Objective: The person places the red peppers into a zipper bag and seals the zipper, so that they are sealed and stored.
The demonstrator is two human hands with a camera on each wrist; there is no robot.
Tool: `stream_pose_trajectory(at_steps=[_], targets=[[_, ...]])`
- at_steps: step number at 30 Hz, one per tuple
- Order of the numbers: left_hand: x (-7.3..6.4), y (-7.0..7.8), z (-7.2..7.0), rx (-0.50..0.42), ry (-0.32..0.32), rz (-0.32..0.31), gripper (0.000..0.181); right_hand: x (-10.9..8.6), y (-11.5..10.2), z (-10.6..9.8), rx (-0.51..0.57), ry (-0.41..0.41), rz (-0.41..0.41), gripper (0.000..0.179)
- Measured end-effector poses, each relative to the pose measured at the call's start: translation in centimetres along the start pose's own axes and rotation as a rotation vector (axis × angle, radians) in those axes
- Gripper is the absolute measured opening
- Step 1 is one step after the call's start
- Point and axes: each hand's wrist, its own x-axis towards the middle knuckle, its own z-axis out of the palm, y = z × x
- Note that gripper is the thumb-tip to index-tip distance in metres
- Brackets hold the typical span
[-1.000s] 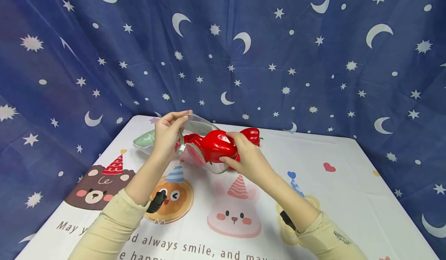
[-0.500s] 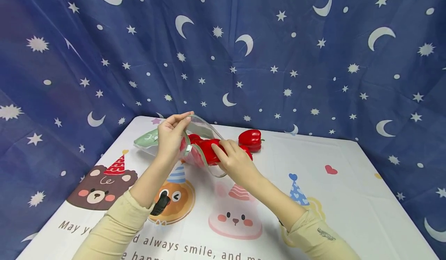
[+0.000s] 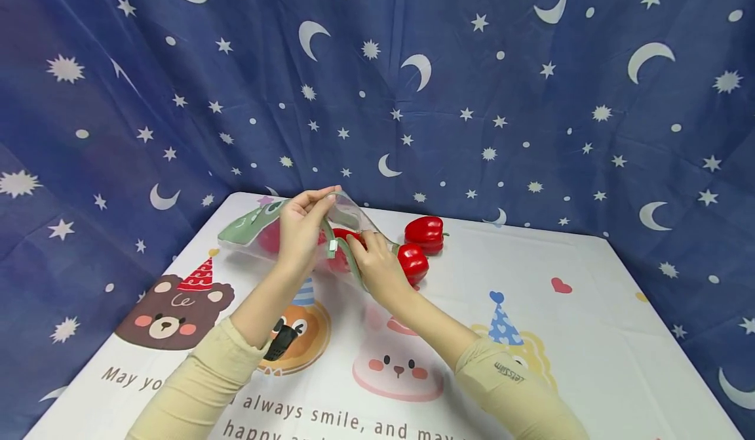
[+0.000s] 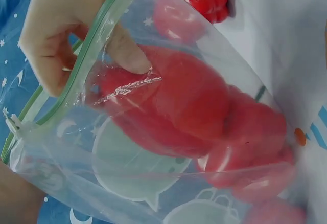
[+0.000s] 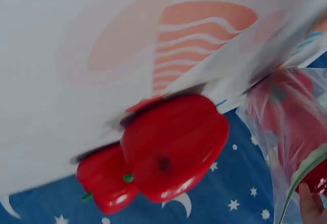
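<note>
My left hand (image 3: 299, 233) pinches the upper rim of a clear plastic zip bag (image 3: 244, 228) with green trim, lifting its mouth. My right hand (image 3: 380, 269) reaches into that mouth and grips a red bell pepper (image 4: 179, 101), its thumb visible through the plastic in the left wrist view. More red bell peppers (image 4: 250, 137) lie deeper in the bag. Outside, just right of the mouth, a red bell pepper (image 3: 413, 263) rests on the table, with another red bell pepper (image 3: 426, 232) behind it. My right fingers are partly hidden by the bag's edge.
A white cloth with cartoon animals and lettering covers the table (image 3: 590, 335). Behind its far edge hangs a dark blue curtain (image 3: 460, 158) with moons and stars. The bag lies toward the table's far left.
My right hand has moved left, carrying the bell pepper from the bag's mouth to inside it. My left hand has shifted slightly right, still pinching the rim.
</note>
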Motion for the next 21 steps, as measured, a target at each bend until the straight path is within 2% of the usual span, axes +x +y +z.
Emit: stream_pose_trajectory(at_steps=[3, 8, 10, 12, 19, 21], targets=[[0.1, 0.0, -0.2, 0.004, -0.001, 0.007, 0.010, 0.1, 0.0, 0.2, 0.107, -0.113, 0.037, 0.028], [0.3, -0.1, -0.6, 0.006, -0.002, 0.023, 0.010, 0.2, 0.2, -0.9, 0.338, -0.404, 0.089, 0.028], [0.3, -0.1, -0.8, 0.009, -0.002, 0.032, 0.012, 0.1, 0.4, -1.8, 0.407, -0.456, 0.134, 0.030], [0.3, 0.0, -1.0, 0.021, -0.006, 0.038, 0.013, -0.1, 0.7, -2.9, 0.452, -0.446, 0.173, 0.029], [0.3, 0.3, -2.1, 0.087, -0.031, 0.066, 0.019, -1.8, 3.5, -5.5, 0.484, -0.185, 0.239, 0.023], [0.3, 0.3, -2.4, 0.100, -0.036, 0.083, 0.019, -2.2, 4.5, -5.8, 0.485, -0.137, 0.274, 0.023]])
